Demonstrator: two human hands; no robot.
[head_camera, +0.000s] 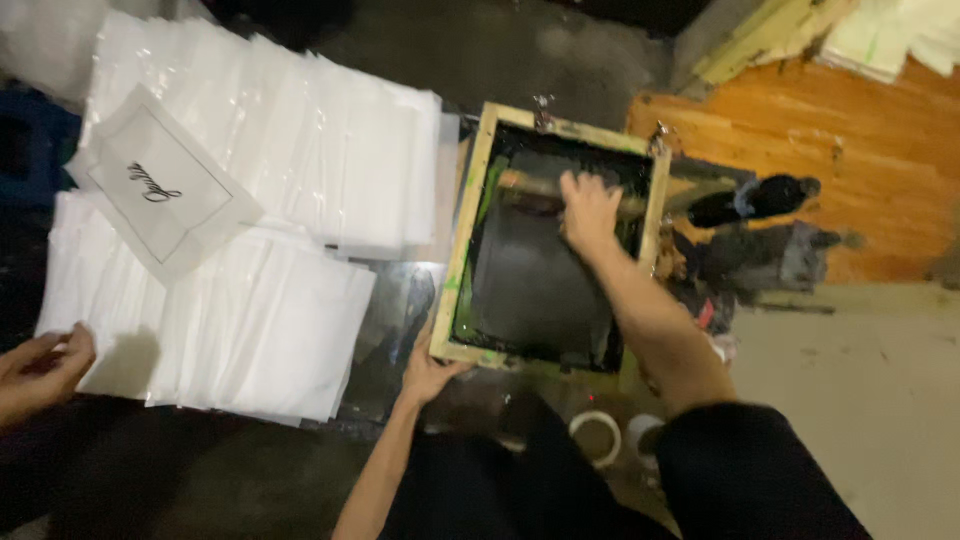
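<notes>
Right hand (588, 208) reaches forward, arm extended, grip closed over squeegee (530, 185) at far end of wooden-framed printing screen (545, 240). Left hand (428, 372) clamps near-left corner of frame, thumb on top. Screen lies flat on surface (400, 310), just right of stacked white sheets (250, 330). Another person's hand (40, 368) at left edge.

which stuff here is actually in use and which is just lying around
In use:
wooden screen frame, its near corner held by the left hand
squeegee, pressed by the right hand

Lying about:
stacks of clear bags
printed bag
tape rolls
another person's hand
</notes>
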